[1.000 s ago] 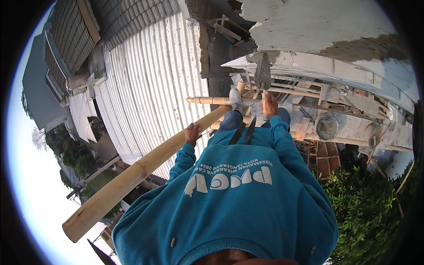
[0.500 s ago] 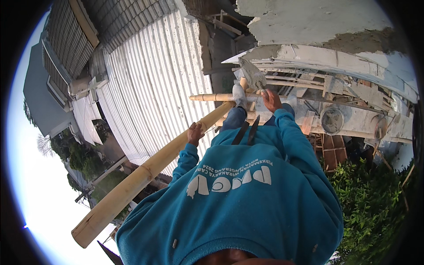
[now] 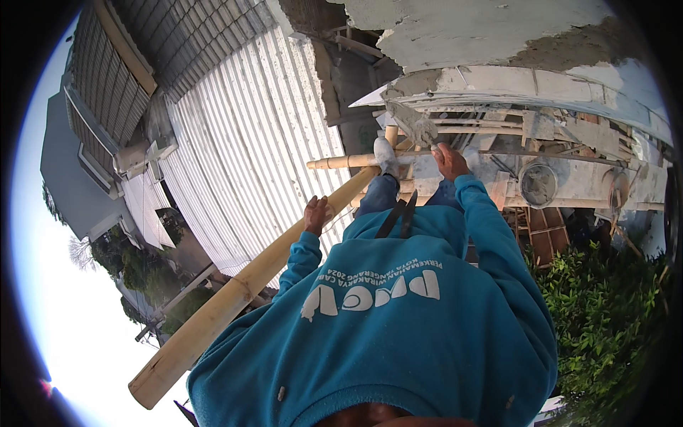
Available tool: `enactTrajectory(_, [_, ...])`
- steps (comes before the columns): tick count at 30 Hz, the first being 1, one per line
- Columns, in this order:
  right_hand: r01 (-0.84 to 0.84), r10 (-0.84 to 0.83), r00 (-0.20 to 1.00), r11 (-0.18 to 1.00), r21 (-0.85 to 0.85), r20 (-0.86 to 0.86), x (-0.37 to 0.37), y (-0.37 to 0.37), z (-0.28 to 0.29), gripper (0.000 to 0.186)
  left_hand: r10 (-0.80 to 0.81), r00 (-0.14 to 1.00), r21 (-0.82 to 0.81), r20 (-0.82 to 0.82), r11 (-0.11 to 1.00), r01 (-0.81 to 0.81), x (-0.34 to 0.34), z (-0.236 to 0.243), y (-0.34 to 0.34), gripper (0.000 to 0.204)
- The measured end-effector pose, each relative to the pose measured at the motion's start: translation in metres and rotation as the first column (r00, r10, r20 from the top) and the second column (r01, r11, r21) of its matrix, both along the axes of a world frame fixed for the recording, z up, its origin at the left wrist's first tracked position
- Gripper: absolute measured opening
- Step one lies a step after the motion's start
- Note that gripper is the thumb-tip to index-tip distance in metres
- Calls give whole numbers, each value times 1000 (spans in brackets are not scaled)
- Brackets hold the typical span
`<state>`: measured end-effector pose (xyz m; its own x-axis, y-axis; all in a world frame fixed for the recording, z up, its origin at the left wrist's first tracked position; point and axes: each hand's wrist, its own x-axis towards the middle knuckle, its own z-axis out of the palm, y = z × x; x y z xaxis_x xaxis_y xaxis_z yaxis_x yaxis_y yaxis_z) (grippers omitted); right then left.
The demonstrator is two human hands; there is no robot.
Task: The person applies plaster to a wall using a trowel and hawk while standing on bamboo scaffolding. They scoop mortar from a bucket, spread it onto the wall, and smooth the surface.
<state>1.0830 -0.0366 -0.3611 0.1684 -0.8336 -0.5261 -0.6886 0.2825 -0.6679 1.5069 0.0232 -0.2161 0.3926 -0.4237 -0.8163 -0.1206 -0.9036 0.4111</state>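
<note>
My left hand [image 3: 316, 215] lies on a thick bamboo pole [image 3: 242, 281], its fingers curled against it. The pole slants from beside my foot out to the lower left. In my right hand [image 3: 450, 162], closed near the planks, is a mortar-coated trowel [image 3: 411, 122]; its handle is mostly hidden by my fingers. The trowel's blade points up and left, toward the lower edge of a white ledge [image 3: 498, 89]. Right of my right hand, a round bucket [image 3: 538, 183] with grey mortar in it stands on the plank.
Beneath me, a mortar-stained plank [image 3: 576, 186] and a crosswise bamboo pole [image 3: 338, 162] form a scaffold high up. A plastered wall [image 3: 462, 32] rises ahead, partly wet. Left and below lies a corrugated roof [image 3: 249, 135]; leafy greenery [image 3: 605, 313] is at lower right.
My right hand and the trowel have shifted slightly right and a little down. My left hand stays on the bamboo pole. The whole view has turned slightly.
</note>
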Motion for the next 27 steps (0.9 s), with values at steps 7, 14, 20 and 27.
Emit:
enactTrajectory(7, [312, -308, 949, 946, -92, 63, 46, -27, 30, 53, -67, 998, 7, -19, 998, 67, -11, 4, -18, 84])
enactTrajectory(14, [124, -125, 992, 992, 28, 6, 78, -54, 71, 45, 1, 1000, -59, -8, 998, -1, -17, 1, -13, 84])
enactTrajectory(20, [-19, 7, 999, 966, 256, 49, 78, -119, 79, 49, 84, 996, 22, -20, 996, -83, -12, -14, 15, 79])
enactTrajectory(27, [137, -172, 968, 973, -186, -183, 67, -97, 52, 46, 128, 992, -7, -17, 992, -128, -5, -13, 40, 77])
